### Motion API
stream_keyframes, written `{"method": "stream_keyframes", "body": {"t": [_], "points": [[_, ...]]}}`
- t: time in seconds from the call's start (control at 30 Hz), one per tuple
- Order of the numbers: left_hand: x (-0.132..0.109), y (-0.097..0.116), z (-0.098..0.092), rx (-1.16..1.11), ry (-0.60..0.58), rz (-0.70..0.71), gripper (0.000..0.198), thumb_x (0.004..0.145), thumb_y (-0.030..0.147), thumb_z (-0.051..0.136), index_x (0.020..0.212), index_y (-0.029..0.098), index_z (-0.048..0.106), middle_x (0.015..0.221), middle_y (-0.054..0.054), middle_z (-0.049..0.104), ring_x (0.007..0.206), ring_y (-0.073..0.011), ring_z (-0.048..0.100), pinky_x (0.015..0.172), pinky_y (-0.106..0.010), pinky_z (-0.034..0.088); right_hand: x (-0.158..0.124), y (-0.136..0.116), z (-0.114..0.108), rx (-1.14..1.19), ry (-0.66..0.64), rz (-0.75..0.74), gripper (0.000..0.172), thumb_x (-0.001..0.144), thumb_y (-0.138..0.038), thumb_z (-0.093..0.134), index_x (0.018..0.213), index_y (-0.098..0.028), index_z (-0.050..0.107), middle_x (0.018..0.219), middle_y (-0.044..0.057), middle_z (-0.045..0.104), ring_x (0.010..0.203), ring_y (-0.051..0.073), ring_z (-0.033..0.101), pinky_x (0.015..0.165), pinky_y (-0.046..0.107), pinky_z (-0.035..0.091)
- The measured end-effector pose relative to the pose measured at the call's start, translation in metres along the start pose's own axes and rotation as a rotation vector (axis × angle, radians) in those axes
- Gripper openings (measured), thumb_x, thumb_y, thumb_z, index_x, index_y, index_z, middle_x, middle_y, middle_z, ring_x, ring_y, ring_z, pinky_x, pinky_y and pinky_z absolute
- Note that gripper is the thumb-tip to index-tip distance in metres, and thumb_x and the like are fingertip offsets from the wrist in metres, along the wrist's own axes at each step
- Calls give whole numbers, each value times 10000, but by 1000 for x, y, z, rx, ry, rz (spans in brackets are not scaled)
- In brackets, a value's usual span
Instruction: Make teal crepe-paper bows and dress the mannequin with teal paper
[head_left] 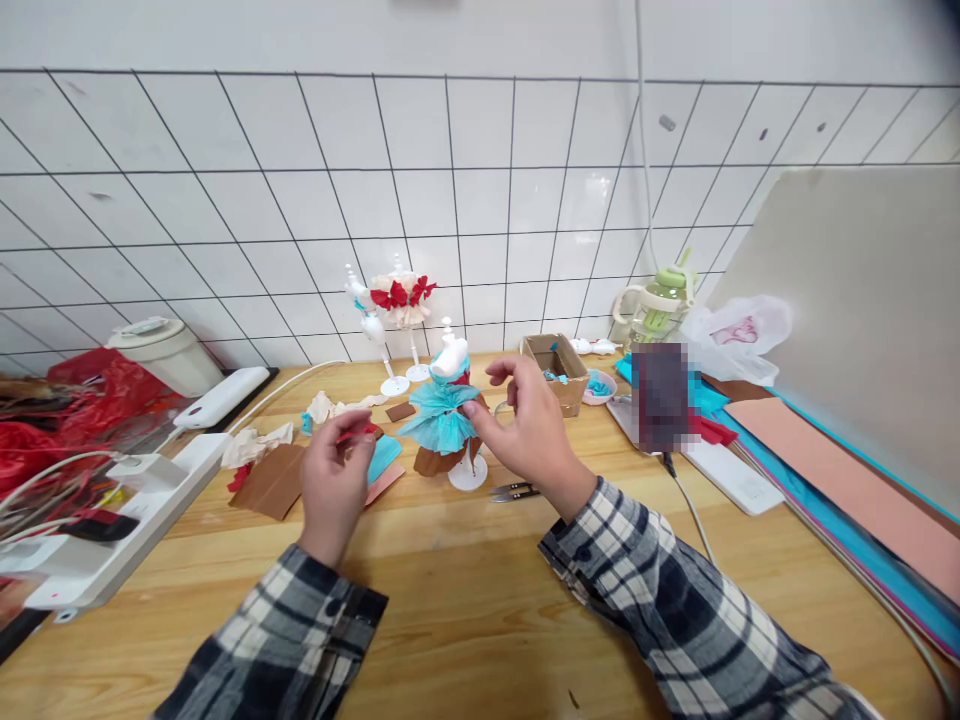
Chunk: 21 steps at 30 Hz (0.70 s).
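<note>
A small white dress form [451, 357] stands upright on a round base [468, 473]. It wears a ruffled blue crepe-paper skirt [439, 415] with brown paper below and a bit of red at the bodice. My right hand [529, 430] is beside it, fingers curved and apart, the thumb at the skirt's right edge. To the left, my left hand [336, 485] is closed with a small red crepe-paper piece [361, 432] at its fingertips. Black thread snips [514, 491] lie below my right hand. Blue paper [384, 457] and brown paper [271, 480] lie around my left hand.
Behind stand a dress form with red bows [403, 293] and a barer one [373, 328]. A cardboard box [556, 375], a pink bowl [598, 388] and a green-lidded bottle [664, 300] are right. Paper sheets [847, 470] line the right; a power strip [150, 520] lies left.
</note>
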<state>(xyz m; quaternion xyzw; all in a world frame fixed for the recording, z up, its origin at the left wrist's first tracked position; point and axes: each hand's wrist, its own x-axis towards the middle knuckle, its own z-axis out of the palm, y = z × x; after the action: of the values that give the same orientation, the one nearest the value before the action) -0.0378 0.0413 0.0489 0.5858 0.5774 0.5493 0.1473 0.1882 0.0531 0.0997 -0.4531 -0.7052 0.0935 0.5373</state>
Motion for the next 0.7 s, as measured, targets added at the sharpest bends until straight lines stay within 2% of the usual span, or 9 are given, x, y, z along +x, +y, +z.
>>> {"method": "stream_keyframes", "body": {"t": [0.07, 0.13, 0.2, 0.23, 0.3, 0.4, 0.57, 0.7], "points": [[11, 20, -5, -132, -267, -29, 555, 779, 396, 632, 1291, 228, 505, 1368, -95, 522, 1250, -276, 488, 998, -393, 431, 1, 1, 1, 38, -53, -8, 296, 761, -298, 666, 1016, -200, 552, 951, 21, 592, 803, 162, 533, 676, 277, 419], [18, 42, -2, -156, -452, -58, 780, 703, 434, 723, 1392, 269, 396, 1474, -87, 410, 1326, -291, 406, 1014, -396, 419, 1, 3, 2, 38, -100, -2, 202, 771, -290, 663, 940, -210, 587, 901, 13, 606, 802, 166, 541, 673, 281, 416], [21, 60, 4, -116, -534, -62, 809, 661, 451, 759, 1375, 268, 423, 1408, -89, 497, 1263, -298, 481, 980, -407, 445, 1, 4, 4, 22, -122, 6, 141, 772, -284, 668, 875, -213, 603, 860, 7, 609, 784, 166, 544, 654, 280, 409], [21, 68, 7, -81, -562, -52, 743, 665, 459, 752, 1327, 258, 482, 1321, -84, 579, 1194, -297, 541, 949, -406, 464, 1, 4, 4, 14, -126, 9, 130, 772, -282, 672, 862, -215, 608, 855, 7, 609, 778, 166, 545, 647, 280, 406], [19, 82, 13, 24, -571, -23, 557, 704, 471, 708, 1199, 243, 594, 1102, -55, 700, 1012, -282, 640, 859, -389, 501, 1, 3, 3, 7, -130, 3, 123, 775, -276, 672, 868, -218, 616, 862, 10, 613, 780, 168, 549, 640, 279, 403], [15, 95, 17, 206, -491, -2, 397, 725, 451, 670, 1061, 241, 661, 906, -20, 735, 829, -260, 671, 747, -358, 512, 1, 2, 2, 9, -152, -7, 111, 780, -277, 669, 860, -220, 617, 862, 13, 623, 768, 168, 551, 635, 278, 400], [15, 97, 19, 311, -420, -11, 310, 735, 452, 626, 946, 233, 687, 843, -17, 737, 768, -255, 670, 682, -338, 502, 1, 1, 2, -26, -175, 19, 117, 764, -278, 684, 844, -227, 614, 827, -1, 621, 703, 156, 541, 611, 273, 392], [19, 89, 18, 230, -460, -23, 346, 738, 426, 633, 1025, 235, 670, 885, -15, 746, 795, -250, 679, 712, -340, 512, 2, 2, 3, -49, -155, 3, 83, 784, -253, 654, 851, -222, 614, 819, -9, 611, 708, 145, 536, 624, 265, 389]]}}
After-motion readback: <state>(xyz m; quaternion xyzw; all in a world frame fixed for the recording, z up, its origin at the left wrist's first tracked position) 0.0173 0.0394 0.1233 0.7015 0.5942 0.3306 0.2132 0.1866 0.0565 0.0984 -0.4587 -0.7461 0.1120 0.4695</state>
